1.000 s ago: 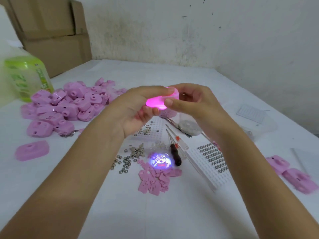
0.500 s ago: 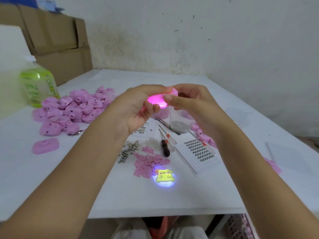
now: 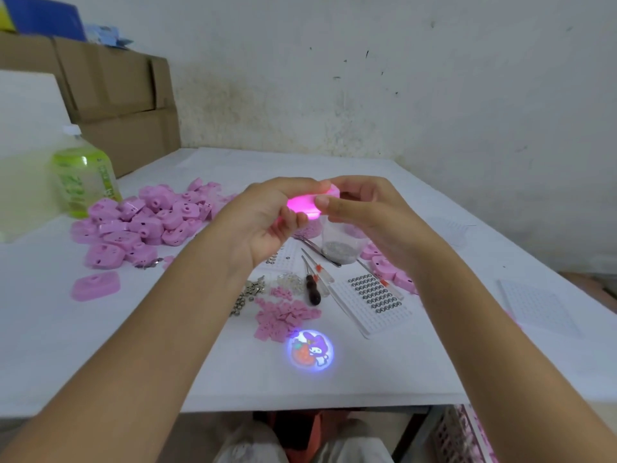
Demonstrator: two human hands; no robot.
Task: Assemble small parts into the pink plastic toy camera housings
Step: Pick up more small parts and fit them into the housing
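The housing (image 3: 303, 208) is glowing bright pink and is being held up above the table (image 3: 100, 345), between both hands. The left hand (image 3: 267, 225) is gripping its left end, thumb lying along the top and fingers curling underneath. The right hand (image 3: 365, 212) is pinching the other end, thumb pressing on the near face and fingers curling round behind.

On the table, a round picture of light (image 3: 310, 351) showing a cartoon figure is glowing just in front of a heap of small pink parts (image 3: 283, 317). Beyond that heap, screwdrivers (image 3: 313, 285) are lying beside a white tray (image 3: 370, 304) with rows of small rings. A clear cup (image 3: 340, 243) is standing under the right hand. Metal bits (image 3: 248, 295) are lying scattered by the left forearm. A pile of housings (image 3: 143, 222) is sitting to the left, with a green bottle (image 3: 83, 182) behind it and cardboard boxes (image 3: 117, 95) against the wall.
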